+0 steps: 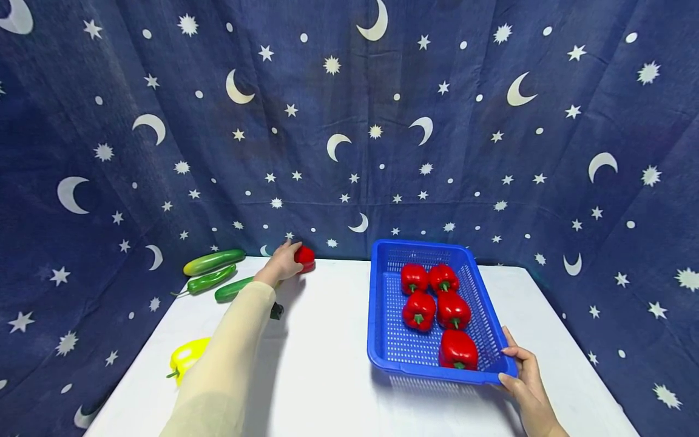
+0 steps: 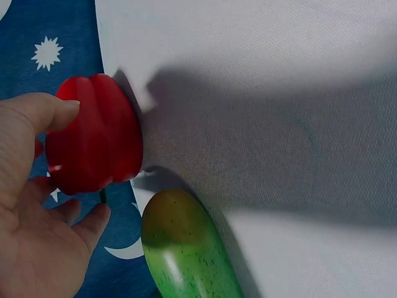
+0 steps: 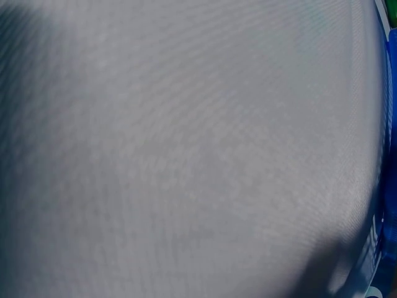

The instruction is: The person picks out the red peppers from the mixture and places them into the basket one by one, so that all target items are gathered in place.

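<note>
At the table's far edge, my left hand (image 1: pixel 283 263) curls round a red bell pepper (image 1: pixel 306 258). In the left wrist view the thumb lies on one side of that pepper (image 2: pixel 99 136) and other fingers lie near its green stem. Close by is the rounded, brownish-yellow end of a green vegetable (image 2: pixel 186 248). On the right, my right hand (image 1: pixel 526 385) grips the near right corner of a blue plastic basket (image 1: pixel 377 315), thumb on the rim. Several red bell peppers (image 1: pixel 418 311) lie inside the basket. The right wrist view shows mostly blurred white cloth and a strip of blue basket (image 3: pixel 391 155).
At the back left lie a yellow-tipped cucumber (image 1: pixel 214 262), a green chili pepper (image 1: pixel 210 280) and another green vegetable (image 1: pixel 232 289). A yellow bell pepper (image 1: pixel 188 357) and a dark green piece (image 1: pixel 276 311) are partly behind the left sleeve. A starry blue curtain (image 1: pixel 349 182) borders the white table (image 1: pixel 327 364).
</note>
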`<action>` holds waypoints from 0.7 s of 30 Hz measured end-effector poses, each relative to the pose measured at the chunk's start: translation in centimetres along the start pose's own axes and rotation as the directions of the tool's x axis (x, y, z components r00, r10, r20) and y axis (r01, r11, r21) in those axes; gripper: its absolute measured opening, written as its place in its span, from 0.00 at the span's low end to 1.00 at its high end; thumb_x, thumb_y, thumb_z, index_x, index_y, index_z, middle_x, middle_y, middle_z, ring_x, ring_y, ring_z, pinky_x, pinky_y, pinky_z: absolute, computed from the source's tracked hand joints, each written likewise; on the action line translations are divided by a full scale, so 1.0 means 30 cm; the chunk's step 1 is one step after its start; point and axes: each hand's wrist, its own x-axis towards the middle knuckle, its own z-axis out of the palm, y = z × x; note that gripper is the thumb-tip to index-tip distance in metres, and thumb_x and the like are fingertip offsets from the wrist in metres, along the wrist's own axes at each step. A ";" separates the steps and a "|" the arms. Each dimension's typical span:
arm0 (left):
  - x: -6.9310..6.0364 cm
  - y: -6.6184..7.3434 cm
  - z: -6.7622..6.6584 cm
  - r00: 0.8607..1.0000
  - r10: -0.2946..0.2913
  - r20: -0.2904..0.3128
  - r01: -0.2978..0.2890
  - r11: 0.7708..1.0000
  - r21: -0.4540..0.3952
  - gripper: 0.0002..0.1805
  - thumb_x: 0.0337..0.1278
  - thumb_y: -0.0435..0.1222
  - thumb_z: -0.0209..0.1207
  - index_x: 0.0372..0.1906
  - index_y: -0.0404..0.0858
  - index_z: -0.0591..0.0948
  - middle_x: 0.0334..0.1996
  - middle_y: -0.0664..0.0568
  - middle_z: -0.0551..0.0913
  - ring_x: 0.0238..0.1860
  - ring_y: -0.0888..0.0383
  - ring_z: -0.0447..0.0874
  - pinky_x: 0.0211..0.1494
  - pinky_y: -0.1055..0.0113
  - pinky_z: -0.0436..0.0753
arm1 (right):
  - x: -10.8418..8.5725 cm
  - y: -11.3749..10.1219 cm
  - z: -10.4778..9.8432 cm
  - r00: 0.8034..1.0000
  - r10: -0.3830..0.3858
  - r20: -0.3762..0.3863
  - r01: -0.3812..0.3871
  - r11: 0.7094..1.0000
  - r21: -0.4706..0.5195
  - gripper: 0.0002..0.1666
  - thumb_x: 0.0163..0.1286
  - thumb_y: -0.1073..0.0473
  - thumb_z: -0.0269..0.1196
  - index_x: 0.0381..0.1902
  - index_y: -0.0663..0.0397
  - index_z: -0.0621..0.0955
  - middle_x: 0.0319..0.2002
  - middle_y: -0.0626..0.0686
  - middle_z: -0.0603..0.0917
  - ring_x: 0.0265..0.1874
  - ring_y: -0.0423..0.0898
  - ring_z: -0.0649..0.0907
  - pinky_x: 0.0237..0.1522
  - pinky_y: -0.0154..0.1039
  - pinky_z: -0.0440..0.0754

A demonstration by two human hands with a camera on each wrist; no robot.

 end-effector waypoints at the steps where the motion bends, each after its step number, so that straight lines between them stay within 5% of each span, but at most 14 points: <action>1: 0.001 -0.001 -0.001 1.000 0.002 0.001 -0.002 1.000 0.000 0.40 0.65 0.34 0.58 0.80 0.34 0.59 0.80 0.32 0.47 0.79 0.33 0.45 0.77 0.38 0.55 | 0.000 0.001 0.000 1.000 -0.002 0.001 0.002 1.000 0.003 0.22 0.74 0.73 0.46 0.62 0.56 0.58 0.83 0.49 0.43 0.67 0.24 0.63 0.55 0.19 0.71; 11: -0.003 -0.004 0.005 1.000 0.009 0.015 -0.010 1.000 0.023 0.38 0.65 0.32 0.57 0.79 0.35 0.61 0.80 0.32 0.47 0.77 0.32 0.52 0.76 0.40 0.58 | 0.003 0.002 0.005 1.000 -0.008 0.005 0.008 1.000 0.015 0.22 0.74 0.73 0.46 0.62 0.55 0.58 0.83 0.48 0.44 0.66 0.24 0.64 0.54 0.20 0.73; 21: -0.014 -0.003 0.005 1.000 0.008 -0.029 -0.006 0.998 0.069 0.34 0.66 0.30 0.57 0.77 0.37 0.66 0.74 0.32 0.59 0.69 0.33 0.67 0.72 0.41 0.67 | 0.005 0.008 0.003 1.000 -0.022 -0.002 0.022 1.000 0.017 0.23 0.73 0.74 0.46 0.62 0.55 0.59 0.83 0.49 0.44 0.68 0.25 0.63 0.55 0.20 0.71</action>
